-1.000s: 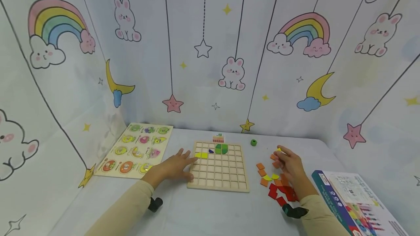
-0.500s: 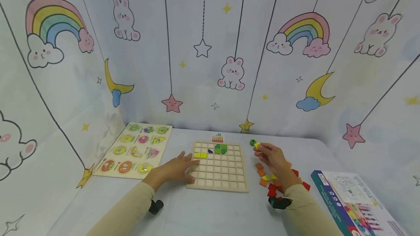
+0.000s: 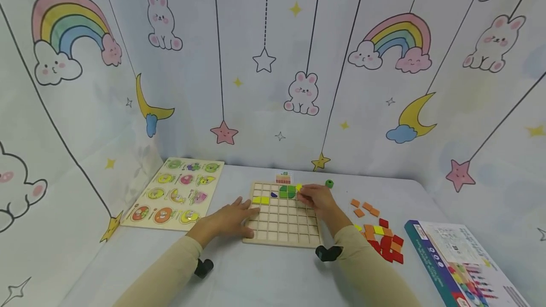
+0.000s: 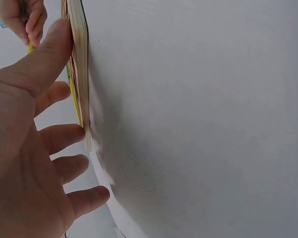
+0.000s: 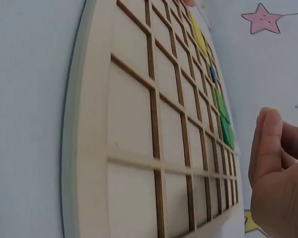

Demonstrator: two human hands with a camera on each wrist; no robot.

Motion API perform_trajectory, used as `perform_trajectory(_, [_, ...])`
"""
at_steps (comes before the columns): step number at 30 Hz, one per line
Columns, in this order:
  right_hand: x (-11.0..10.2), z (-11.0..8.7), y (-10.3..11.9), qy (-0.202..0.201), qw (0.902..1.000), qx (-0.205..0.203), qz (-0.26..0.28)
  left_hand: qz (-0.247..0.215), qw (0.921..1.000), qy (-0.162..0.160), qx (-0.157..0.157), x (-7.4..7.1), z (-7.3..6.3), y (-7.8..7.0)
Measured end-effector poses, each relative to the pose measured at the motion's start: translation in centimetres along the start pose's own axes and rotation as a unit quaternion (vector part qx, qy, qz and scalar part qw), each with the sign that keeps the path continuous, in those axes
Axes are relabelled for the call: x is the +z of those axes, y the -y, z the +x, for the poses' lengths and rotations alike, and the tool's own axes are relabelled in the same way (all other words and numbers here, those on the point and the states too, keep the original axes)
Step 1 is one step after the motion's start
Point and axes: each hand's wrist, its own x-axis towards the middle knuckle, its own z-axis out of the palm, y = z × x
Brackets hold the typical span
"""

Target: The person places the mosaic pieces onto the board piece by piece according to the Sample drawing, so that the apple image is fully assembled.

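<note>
A wooden grid board (image 3: 281,243) lies on the white tabletop, framed by both hands. My left hand (image 3: 230,217) has its fingers spread, with thumb and fingertips at the board's left edge; the left wrist view shows this hand (image 4: 35,129) right at the board's side. Between the fingertips of my right hand (image 3: 319,199) is a small yellow piece (image 3: 299,187), pinched above the upper right of the grid, beside the rounded green pieces (image 3: 287,192). Yellow squares (image 3: 261,200) and a small dark blue piece (image 3: 274,194) sit in the grid's upper left.
Loose red, orange and yellow tiles (image 3: 386,242) lie scattered right of the board. A green bead (image 3: 329,184) and a small picture card (image 3: 284,178) are behind it. The fruit puzzle board (image 3: 172,195) lies at left, a box (image 3: 469,259) at right.
From over the loose tiles, my right hand has come left past the green bead to the board, carrying the yellow piece. My left hand has stayed at the board's left edge.
</note>
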Motion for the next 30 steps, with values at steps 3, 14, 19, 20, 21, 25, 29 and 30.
perform_trajectory(3, [1.8,0.5,-0.6,0.011,0.9996,0.007,-0.024,-0.005,1.0000,0.007,-0.004,-0.1,0.1,0.1])
perform_trajectory(14, [6.3,0.8,-2.0,0.003,0.9621,-0.030,-0.271,0.011,0.9998,0.013,0.006,-0.6,-0.1,-0.4])
perform_trajectory(19, [7.0,0.9,-2.4,-0.011,0.9324,-0.064,-0.356,0.018,0.9997,0.013,0.005,-0.4,0.2,0.0])
perform_trajectory(20, [7.1,0.9,-2.5,-0.014,0.9277,-0.070,-0.366,0.019,0.9997,0.013,0.005,-0.4,0.2,0.1])
perform_trajectory(21, [7.2,1.0,-2.6,-0.017,0.9223,-0.076,-0.379,0.019,0.9997,0.014,0.005,-0.3,0.2,0.2])
perform_trajectory(25, [7.2,1.2,-2.9,-0.017,0.9057,-0.098,-0.412,0.017,0.9997,0.015,0.004,-0.3,0.3,0.2])
perform_trajectory(29, [7.3,1.6,-3.3,-0.009,0.9035,-0.099,-0.417,0.015,0.9998,0.015,0.003,-0.4,0.3,0.1])
perform_trajectory(30, [7.3,1.7,-3.3,-0.006,0.9033,-0.099,-0.417,0.015,0.9998,0.015,0.002,-0.4,0.3,0.1])
